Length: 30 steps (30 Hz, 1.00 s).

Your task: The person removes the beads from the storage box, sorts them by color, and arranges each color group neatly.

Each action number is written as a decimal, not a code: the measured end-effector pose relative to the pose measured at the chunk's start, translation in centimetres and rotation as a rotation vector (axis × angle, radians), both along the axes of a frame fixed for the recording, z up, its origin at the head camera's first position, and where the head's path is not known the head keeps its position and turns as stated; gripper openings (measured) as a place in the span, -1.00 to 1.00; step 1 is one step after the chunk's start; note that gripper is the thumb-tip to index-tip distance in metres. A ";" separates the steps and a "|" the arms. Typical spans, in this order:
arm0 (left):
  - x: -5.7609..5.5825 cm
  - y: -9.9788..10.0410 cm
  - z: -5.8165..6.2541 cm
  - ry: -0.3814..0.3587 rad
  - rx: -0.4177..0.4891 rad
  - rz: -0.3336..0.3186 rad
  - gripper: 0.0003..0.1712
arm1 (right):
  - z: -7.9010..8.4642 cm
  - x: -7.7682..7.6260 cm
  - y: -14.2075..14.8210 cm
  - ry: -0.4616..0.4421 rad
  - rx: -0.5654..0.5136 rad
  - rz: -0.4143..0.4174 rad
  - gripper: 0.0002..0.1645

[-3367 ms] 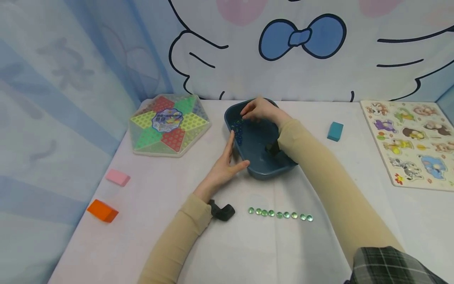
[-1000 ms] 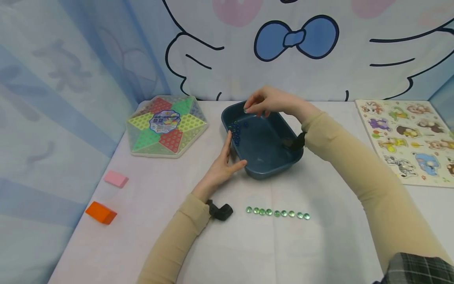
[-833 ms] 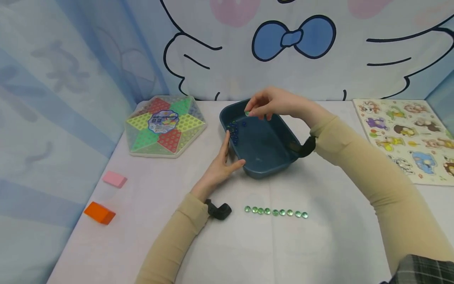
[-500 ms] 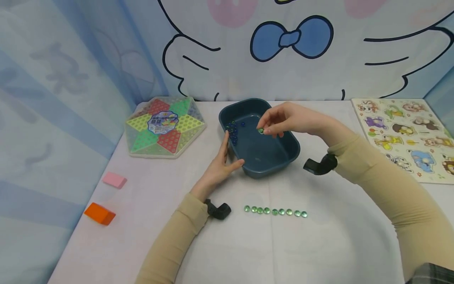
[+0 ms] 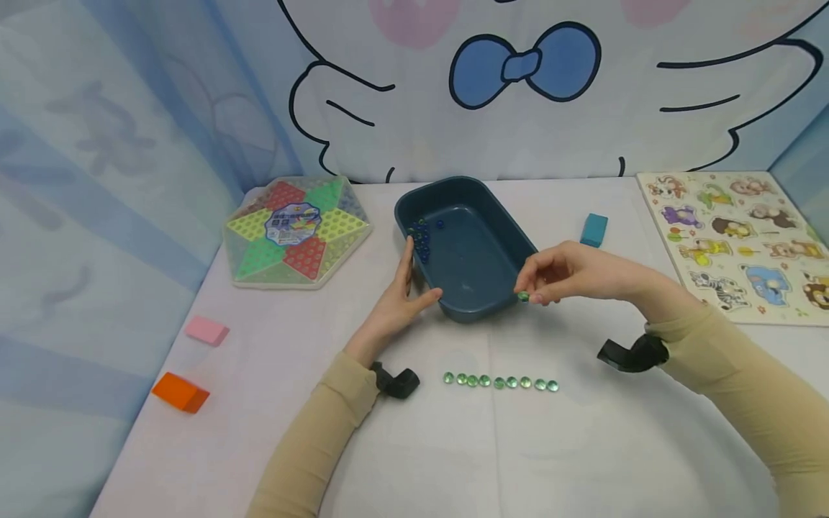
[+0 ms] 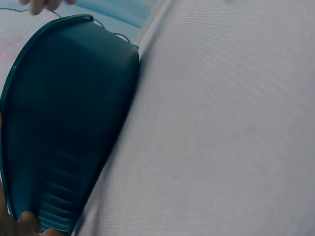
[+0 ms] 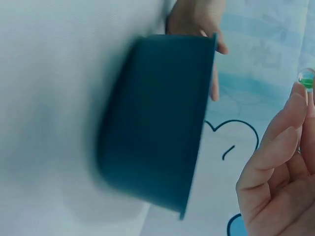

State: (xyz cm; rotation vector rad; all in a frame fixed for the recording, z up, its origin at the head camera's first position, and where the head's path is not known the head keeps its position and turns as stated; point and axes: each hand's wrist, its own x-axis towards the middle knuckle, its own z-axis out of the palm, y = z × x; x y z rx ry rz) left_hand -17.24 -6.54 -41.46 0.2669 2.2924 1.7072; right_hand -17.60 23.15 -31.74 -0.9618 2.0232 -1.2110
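A dark blue plastic basin (image 5: 469, 248) stands at an angle on the white table. Several dark blue and green marbles cluster along its left side (image 5: 421, 241). My left hand (image 5: 391, 309) rests against the basin's left wall, thumb and fingers spread and fairly straight. Just outside the near right rim, my right hand (image 5: 576, 277) pinches a clear green glass marble (image 5: 523, 296) between thumb and fingertips. The right wrist view also shows this marble (image 7: 306, 78) held at the fingertips. In front of the basin, several green marbles (image 5: 499, 383) lie in a row.
At the back left lies a hexagonal Chinese checkers set (image 5: 298, 230). A pink block (image 5: 206, 330) and an orange block (image 5: 180, 392) are on the left. A teal block (image 5: 594, 229) and an animal puzzle board (image 5: 732, 244) lie right. A patterned curtain (image 5: 414, 129) hangs behind.
My right hand has reached into the basin, come up with a green marble, and moved right and nearer, past the rim. My left hand has stayed against the basin.
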 end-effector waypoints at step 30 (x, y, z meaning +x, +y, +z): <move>1.3 0.4 3.3 -0.070 0.001 -0.018 0.08 | -6.1 6.3 4.2 0.043 0.175 0.019 -0.87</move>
